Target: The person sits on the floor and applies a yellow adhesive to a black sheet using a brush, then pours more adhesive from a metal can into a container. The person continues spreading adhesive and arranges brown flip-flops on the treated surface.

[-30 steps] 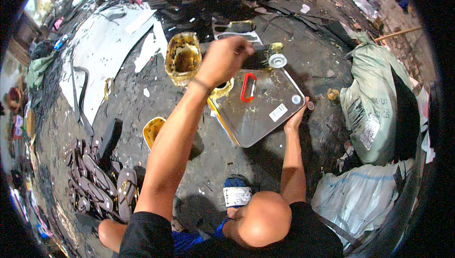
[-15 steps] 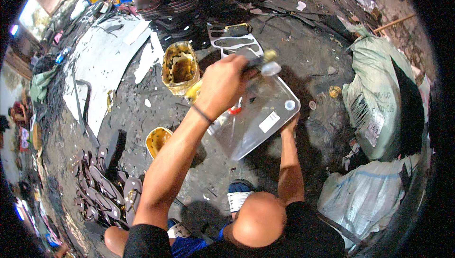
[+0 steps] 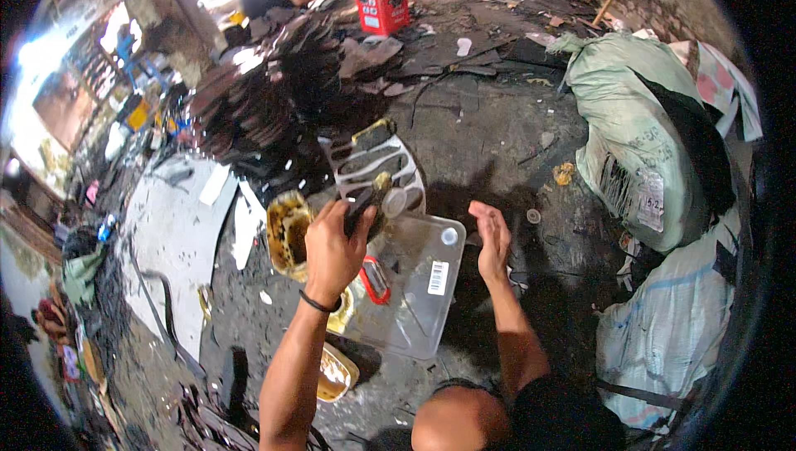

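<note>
Just right of a yellow-crusted tub point(image 3: 288, 270), the left hand point(image 3: 330, 248) pinched a dark tool point(image 3: 358, 213) near the far-left corner of a translucent rectangular container point(image 3: 414, 310). That container lay on the dark floor point(image 3: 497, 144), its red handle point(image 3: 382, 296) uppermost. Beside its right edge, not touching, hung the right hand point(image 3: 493, 245), fingers extended and loosely spread.

The floor point(image 3: 489, 140) supports a tub point(image 3: 292, 269) and sheet point(image 3: 170, 244) left of the left hand point(image 3: 332, 254), sacks point(image 3: 626, 140) right of the right hand point(image 3: 492, 244).

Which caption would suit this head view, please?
The left hand near a translucent jerrycan with a red handle, the open right hand apart.
</note>
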The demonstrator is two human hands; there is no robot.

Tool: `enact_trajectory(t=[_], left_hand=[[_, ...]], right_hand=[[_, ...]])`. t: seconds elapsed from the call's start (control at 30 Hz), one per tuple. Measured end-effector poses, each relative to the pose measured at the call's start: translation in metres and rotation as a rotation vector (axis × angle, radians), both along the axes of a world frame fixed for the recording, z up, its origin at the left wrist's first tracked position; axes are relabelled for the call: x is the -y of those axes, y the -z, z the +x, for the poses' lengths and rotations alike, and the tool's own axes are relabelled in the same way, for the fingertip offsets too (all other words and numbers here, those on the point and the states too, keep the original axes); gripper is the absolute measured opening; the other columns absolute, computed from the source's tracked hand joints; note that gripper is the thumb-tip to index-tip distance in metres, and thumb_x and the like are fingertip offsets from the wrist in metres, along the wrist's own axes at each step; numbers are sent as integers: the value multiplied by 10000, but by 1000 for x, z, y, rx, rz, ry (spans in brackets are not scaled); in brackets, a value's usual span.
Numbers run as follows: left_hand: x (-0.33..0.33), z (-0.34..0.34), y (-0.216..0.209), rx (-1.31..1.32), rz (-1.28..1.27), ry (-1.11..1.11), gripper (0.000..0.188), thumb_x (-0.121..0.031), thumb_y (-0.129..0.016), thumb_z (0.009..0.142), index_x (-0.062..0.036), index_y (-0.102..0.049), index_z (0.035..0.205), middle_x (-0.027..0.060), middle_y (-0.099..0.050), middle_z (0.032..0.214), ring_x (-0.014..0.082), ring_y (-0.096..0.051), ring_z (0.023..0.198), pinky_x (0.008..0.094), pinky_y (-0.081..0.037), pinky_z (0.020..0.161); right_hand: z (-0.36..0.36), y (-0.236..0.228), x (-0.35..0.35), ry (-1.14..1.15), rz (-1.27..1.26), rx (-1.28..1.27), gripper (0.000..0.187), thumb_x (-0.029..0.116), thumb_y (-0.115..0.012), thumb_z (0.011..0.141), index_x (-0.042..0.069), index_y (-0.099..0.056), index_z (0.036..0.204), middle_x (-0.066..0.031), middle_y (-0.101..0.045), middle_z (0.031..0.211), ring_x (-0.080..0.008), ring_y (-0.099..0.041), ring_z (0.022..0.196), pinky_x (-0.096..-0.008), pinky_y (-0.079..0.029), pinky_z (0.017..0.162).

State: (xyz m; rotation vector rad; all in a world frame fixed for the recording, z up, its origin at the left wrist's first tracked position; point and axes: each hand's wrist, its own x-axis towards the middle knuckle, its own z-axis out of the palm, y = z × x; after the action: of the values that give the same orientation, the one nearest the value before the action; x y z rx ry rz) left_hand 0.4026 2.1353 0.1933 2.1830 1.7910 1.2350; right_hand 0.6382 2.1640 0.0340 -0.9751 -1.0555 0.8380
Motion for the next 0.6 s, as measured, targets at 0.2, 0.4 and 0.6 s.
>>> enact_trajectory(t=[0.2, 0.4, 0.6], left_hand=[[-7, 12, 0, 26, -33, -26, 262, -239, -663, 872, 21, -632, 857, 195, -594, 747, 389, -594, 687, 404, -460, 599], [15, -36, -90, 123, 362, -334, 222, -211, -617, 912, -11, -686, 980, 182, -666, 911, 257, -616, 828, 357, -480, 755], [140, -109, -112, 168, 36, -233, 324, -188, -632, 910, 63, -626, 1115, 148, -685, 1000, 185, -621, 898, 335, -491, 817]], right_hand=[[-26, -84, 20, -317, -23, 1125, 600, 471, -700, 755, 165, -586, 1258, -107, -515, 1315, -321, -502, 1170, -434, -436, 967], [-15, -85, 16, -261, -25, 1160, 617, 517, -716, 719, 228, -599, 1252, -108, -574, 1203, -320, -525, 1109, -444, -477, 898], [-13, -55, 4, -386, 50, 604, 571, 454, -659, 834, 101, -562, 1272, -89, -572, 1258, -232, -564, 1075, -371, -466, 913]])
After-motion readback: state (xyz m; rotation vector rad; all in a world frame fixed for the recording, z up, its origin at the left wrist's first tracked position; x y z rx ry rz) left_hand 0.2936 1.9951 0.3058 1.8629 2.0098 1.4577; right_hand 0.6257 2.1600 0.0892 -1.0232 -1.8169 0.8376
